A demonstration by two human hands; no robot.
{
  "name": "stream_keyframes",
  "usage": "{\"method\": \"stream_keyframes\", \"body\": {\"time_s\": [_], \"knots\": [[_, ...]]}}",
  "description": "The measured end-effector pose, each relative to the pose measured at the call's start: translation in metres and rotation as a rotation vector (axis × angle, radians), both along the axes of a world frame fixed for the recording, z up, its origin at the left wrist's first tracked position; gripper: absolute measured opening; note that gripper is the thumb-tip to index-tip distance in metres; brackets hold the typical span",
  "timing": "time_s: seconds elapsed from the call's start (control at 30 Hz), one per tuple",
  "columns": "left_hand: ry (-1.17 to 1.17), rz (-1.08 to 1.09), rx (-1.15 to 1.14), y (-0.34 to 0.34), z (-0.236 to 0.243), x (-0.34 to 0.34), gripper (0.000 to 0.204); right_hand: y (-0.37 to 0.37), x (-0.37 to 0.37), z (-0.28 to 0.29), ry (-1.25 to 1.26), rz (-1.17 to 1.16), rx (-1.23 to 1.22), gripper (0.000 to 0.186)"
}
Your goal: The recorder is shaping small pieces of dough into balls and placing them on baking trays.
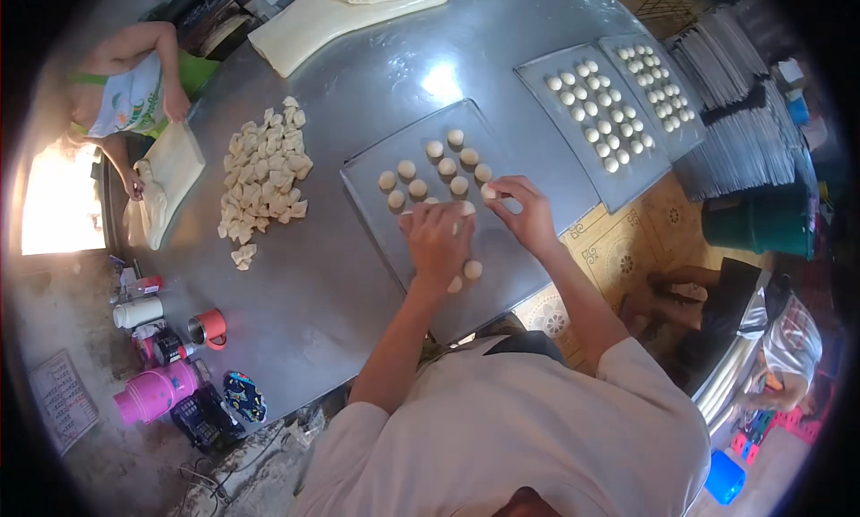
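A metal tray (372, 239) in front of me holds several round, pale dough balls (447, 166) in loose rows. My right hand (528, 217) pinches a dough ball (489, 192) between thumb and fingertips at the tray's right side. Curled down over the tray's middle is my left hand (436, 245), with a dough ball (467, 209) showing at its thumb side; its fingertips are partly hidden. Nearer to me, another dough ball (473, 269) lies beside my left wrist. Left of the tray, a heap of cut dough pieces (266, 172) sits on the metal table (309, 306).
Two more trays of dough balls (580, 114) lie at the right. A large dough slab (345, 24) rests at the far edge. At left, a person (134, 87) handles a dough sheet (175, 172). A red mug (208, 328) stands near the left edge; stacked trays (739, 136) are at right.
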State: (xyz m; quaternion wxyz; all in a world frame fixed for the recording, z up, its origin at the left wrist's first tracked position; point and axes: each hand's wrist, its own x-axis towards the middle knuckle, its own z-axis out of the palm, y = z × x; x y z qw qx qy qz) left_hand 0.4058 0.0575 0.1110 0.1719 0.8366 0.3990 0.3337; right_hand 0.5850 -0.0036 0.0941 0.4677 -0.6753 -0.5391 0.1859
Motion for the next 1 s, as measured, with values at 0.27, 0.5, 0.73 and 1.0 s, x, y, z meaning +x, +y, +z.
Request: {"method": "stream_keyframes", "body": {"time_s": [0.27,0.5,0.73,1.0], "knots": [[0.088,0.123,0.08,0.042,-0.009,-0.004,0.017,0.017,0.027,-0.011,-0.19,0.136,-0.103,0.026],[0.297,1.045,0.03,0.161,-0.036,-0.167,0.026,0.016,0.01,0.021,-0.216,0.045,-0.07,0.018],[0.042,0.661,-0.165,0.075,-0.048,-0.257,0.025,0.075,-0.115,0.044,-0.052,0.32,-0.116,0.017],[-0.042,0.888,-0.631,-0.053,-0.025,-0.297,0.038,0.258,-0.338,-0.051,-0.015,0.444,-0.034,0.023]]}}
